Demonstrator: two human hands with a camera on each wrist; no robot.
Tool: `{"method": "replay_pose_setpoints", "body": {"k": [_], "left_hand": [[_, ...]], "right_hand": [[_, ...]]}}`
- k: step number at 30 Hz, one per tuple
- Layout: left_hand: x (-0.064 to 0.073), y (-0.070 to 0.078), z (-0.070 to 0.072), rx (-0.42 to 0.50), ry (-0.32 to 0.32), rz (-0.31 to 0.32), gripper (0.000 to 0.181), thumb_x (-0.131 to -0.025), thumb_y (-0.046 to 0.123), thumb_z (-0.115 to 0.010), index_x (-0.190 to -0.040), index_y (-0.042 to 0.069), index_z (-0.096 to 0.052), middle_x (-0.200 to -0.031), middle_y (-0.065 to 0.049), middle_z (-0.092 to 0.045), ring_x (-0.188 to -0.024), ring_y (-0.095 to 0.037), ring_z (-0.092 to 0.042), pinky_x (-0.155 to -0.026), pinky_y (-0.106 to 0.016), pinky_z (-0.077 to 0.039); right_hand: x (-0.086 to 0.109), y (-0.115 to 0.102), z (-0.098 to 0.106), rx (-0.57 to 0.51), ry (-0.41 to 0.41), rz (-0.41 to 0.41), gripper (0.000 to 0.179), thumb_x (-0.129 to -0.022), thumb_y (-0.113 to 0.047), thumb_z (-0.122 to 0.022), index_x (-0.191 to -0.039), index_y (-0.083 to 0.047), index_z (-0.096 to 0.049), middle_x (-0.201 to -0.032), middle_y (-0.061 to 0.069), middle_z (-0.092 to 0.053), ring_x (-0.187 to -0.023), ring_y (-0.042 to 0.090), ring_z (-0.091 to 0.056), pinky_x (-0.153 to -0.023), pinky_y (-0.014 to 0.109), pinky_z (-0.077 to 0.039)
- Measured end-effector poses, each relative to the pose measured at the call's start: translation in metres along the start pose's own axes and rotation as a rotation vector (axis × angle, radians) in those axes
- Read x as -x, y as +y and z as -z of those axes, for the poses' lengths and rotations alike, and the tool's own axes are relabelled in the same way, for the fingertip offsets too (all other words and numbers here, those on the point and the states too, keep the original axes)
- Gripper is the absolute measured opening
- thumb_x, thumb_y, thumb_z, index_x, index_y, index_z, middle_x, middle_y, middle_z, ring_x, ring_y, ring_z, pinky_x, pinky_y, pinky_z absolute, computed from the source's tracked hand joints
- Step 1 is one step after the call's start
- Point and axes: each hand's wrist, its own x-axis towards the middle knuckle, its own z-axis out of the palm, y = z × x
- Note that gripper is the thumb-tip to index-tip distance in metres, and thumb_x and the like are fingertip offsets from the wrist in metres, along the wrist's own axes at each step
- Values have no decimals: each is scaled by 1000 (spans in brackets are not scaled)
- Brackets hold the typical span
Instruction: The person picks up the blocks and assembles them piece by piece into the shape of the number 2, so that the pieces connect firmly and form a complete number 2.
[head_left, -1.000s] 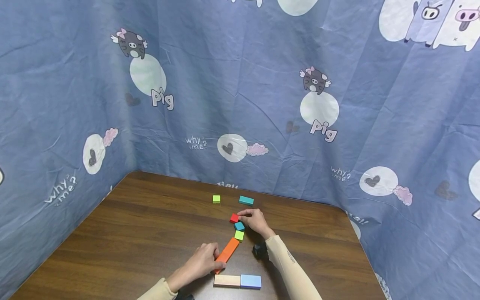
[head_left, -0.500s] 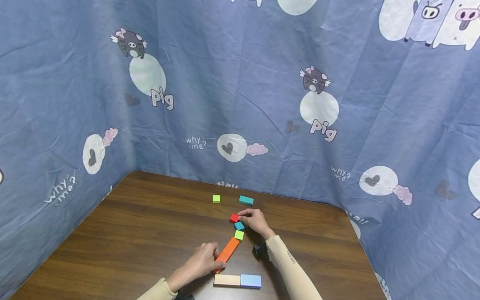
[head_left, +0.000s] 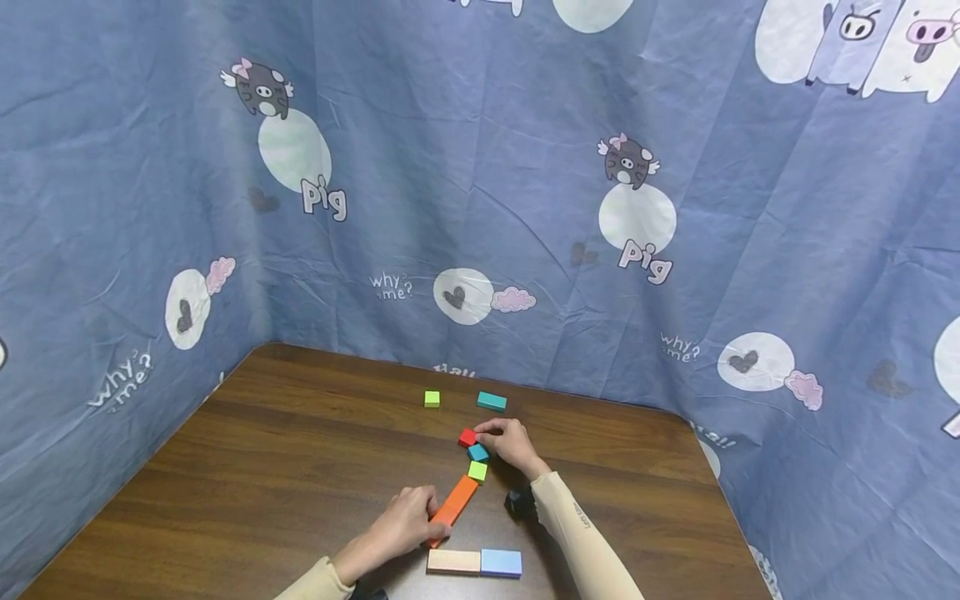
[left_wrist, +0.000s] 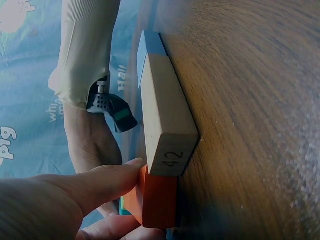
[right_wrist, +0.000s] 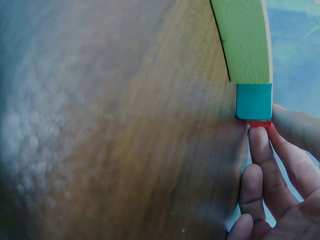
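My left hand [head_left: 406, 521] grips the near end of a long orange block [head_left: 459, 498], thumb on one side and fingers on the other. The left wrist view shows the thumb pressed on this orange block [left_wrist: 159, 200]. From its far end, a lime green cube [head_left: 477, 472], a teal cube [head_left: 477, 452] and a red cube [head_left: 467, 437] continue in a curving row. At the red cube, my right hand [head_left: 512, 443] pinches with its fingertips. In the right wrist view the teal cube [right_wrist: 254, 101] hides most of the red cube [right_wrist: 260, 123].
Close before the left hand lie a plain wooden block [head_left: 453, 562] and a light blue block [head_left: 501, 563], end to end. Farther back sit another lime green cube [head_left: 432, 399] and a teal block [head_left: 492, 402]. A blue patterned curtain [head_left: 480, 208] hangs behind the wooden table [head_left: 300, 433].
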Motion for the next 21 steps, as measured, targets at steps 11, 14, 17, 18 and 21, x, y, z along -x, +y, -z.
{"method": "replay_pose_setpoints", "body": {"k": [11,14,17,18,21], "left_hand": [[1,0,0,7,9,-7,33,-68,21,-84,-72,9,-53,-62,6,-48,-54,-8,-39,-48,-22,-29],[1,0,0,7,9,-7,33,-69,21,-84,-72,9,-53,-62,6,-48,-54,-8,-39,-48,-22,-29],[1,-1,-1,2,11,-8,33,-68,21,-84,-71,9,-53,-62,6,-47,-54,-8,-39,-48,-22,-29],[1,-1,-1,1,10,-8,33,-68,21,-84,-71,9,-53,-62,7,-47,-54,-8,-39,-48,-22,-29],[0,0,-1,-5,11,-13,33,-68,21,-84,-71,9,-53,-62,7,-47,-54,-8,-39,-48,-22,-29]], "right_hand": [[0,0,0,-19,-4,14,15,-90,-19,-67,-102,-12,-74,-102,4,-72,-75,12,-53,-69,28,-44],[0,0,0,-23,-7,16,16,-90,-19,-67,-102,-12,-74,-103,5,-72,-75,12,-53,-68,28,-44],[0,1,0,-20,-4,17,15,-90,-18,-67,-102,-12,-74,-103,5,-72,-76,11,-53,-69,28,-45],[0,1,0,-17,-2,17,15,-90,-18,-67,-102,-12,-74,-103,5,-72,-77,11,-54,-70,28,-45],[0,1,0,-7,5,26,15,-90,-18,-67,-102,-12,-74,-103,4,-72,-79,11,-56,-71,28,-46]]}}
